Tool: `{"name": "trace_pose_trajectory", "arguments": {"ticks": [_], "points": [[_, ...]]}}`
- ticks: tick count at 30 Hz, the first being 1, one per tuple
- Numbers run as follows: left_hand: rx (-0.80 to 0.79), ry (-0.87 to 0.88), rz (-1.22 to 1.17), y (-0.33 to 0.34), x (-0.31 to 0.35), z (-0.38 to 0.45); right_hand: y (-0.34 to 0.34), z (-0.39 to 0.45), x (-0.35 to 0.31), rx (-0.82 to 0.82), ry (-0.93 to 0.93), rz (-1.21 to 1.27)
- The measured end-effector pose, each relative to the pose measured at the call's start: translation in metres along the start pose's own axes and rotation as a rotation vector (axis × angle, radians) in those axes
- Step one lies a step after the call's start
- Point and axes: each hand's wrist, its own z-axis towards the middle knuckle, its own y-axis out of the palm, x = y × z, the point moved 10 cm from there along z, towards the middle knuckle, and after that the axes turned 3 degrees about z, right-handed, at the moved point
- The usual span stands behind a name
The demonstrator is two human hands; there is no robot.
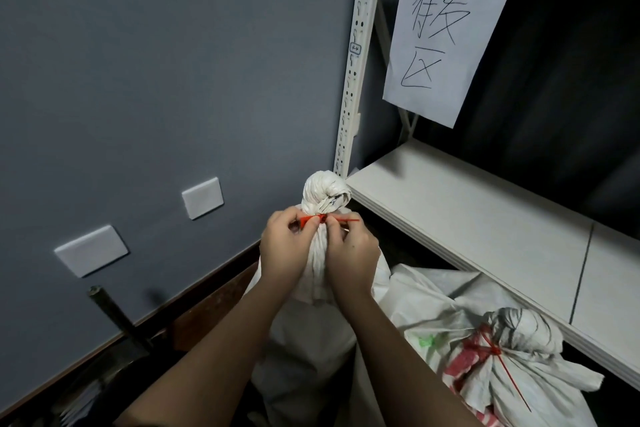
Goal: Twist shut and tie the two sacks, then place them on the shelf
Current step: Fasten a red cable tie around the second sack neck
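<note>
Upright white woven plastic sack (311, 340) stands on floor w/ twisted neck pointing up, just left of white metal shelf board's (485, 218) front corner. Thin red plastic zip tie (323, 218) circles neck, tail pointing right. Left hand (282, 253) and right hand (351, 258) pinch tie. Second tied white sack (502, 357) leans below shelf edge at right; grey wall (173, 80) at left.

White woven sack with twisted neck (313, 333) stands centre, left of the white metal shelf (467, 218). Red plastic zip tie (323, 218) circles its neck, left hand (282, 250) and right hand (351, 256) on either side. Second tied white sack (512, 367) lies right, below the shelf board.
</note>
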Motion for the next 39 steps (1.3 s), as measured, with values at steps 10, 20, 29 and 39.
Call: {"name": "trace_pose_trajectory", "arguments": {"ticks": [10,20,29,39], "points": [[-0.007,-0.090,-0.151,-0.005,-0.003,-0.002,-0.004,0.000,0.001,0.001,0.066,0.055],[0.028,-0.068,-0.031,-0.001,0.003,-0.009,0.003,-0.009,-0.005,-0.011,-0.042,-0.063],[-0.002,-0.078,-0.026,0.004,-0.001,-0.005,0.000,-0.006,-0.004,0.033,-0.036,-0.082],[-0.080,-0.038,-0.097,0.012,-0.003,-0.002,-0.001,-0.004,0.006,0.025,0.034,-0.082]]}}
